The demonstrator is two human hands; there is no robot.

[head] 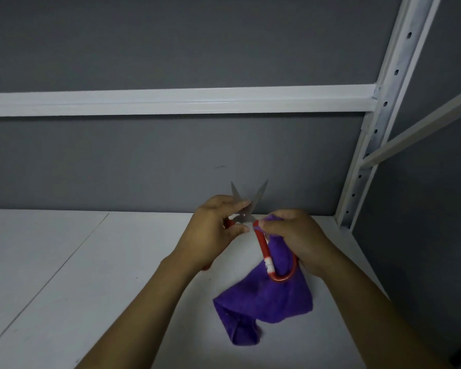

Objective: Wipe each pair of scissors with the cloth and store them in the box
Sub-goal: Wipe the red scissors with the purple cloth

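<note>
Cloth (264,302) is hanging nearest, over shelf (64,262). Right hand (296,235) is pinching cloth against red scissors (244,218) handle; left hand (213,235) is gripping other handle, blades gaping far.

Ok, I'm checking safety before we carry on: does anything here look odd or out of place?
The scissors are spread wide open, bare tips pointing up, while the left hand grips them at the pivot, fingertips against one blade. The right hand pinches the purple cloth on a red handle. No box is in view.
</note>
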